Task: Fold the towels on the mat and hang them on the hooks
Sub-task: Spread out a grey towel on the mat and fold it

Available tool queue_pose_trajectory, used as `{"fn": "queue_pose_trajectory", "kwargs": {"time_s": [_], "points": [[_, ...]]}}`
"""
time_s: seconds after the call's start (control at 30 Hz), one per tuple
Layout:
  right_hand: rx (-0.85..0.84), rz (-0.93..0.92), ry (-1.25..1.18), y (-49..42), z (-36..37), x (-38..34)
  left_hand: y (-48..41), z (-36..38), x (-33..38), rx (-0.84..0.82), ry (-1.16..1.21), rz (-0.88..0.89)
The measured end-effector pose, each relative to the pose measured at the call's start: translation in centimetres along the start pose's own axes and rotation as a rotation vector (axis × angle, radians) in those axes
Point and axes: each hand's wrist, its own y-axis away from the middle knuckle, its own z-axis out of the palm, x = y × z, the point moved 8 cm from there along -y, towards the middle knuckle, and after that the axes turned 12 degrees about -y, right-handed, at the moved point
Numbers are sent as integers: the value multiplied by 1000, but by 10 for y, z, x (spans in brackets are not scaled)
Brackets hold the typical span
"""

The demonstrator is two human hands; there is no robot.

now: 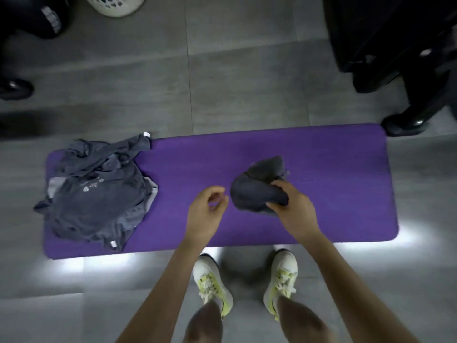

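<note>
Two bare hands reach over a purple mat that lies lengthwise across the grey tiled floor. Over the middle of the mat, the right hand grips a bunched dark grey towel, its fingers and thumb curled round the cloth's near edge. The rest of that towel sags in a rounded lump towards the mat's far side; the blur hides whether it touches the mat. The left hand hovers over the mat just beside the towel, holding nothing, with fingers loosely curled and the thumb close to the forefinger. On the mat's left end sits a crumpled heap of grey towels, one corner spilling over the far edge. At the mat's near edge stand the person's white-and-yellow trainers. Beyond the mat's far right corner is a black shoe, and far beyond its left half a white perforated basket.
</note>
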Motion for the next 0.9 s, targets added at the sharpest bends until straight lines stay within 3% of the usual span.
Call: {"fn": "queue_pose_trajectory", "kwargs": {"time_s": [0.2, 0.47, 0.67, 0.9], "points": [[41, 27, 17, 97, -154, -78, 96, -98, 115, -23, 66, -126], [95, -86, 110, 147, -288, -144, 124, -173, 230, 105, 155, -52], [158, -147, 59, 106, -336, -190, 80, -202, 260, 145, 207, -72], [166, -149, 108, -26, -358, -246, -70, -235, 288, 133, 108, -51]]}}
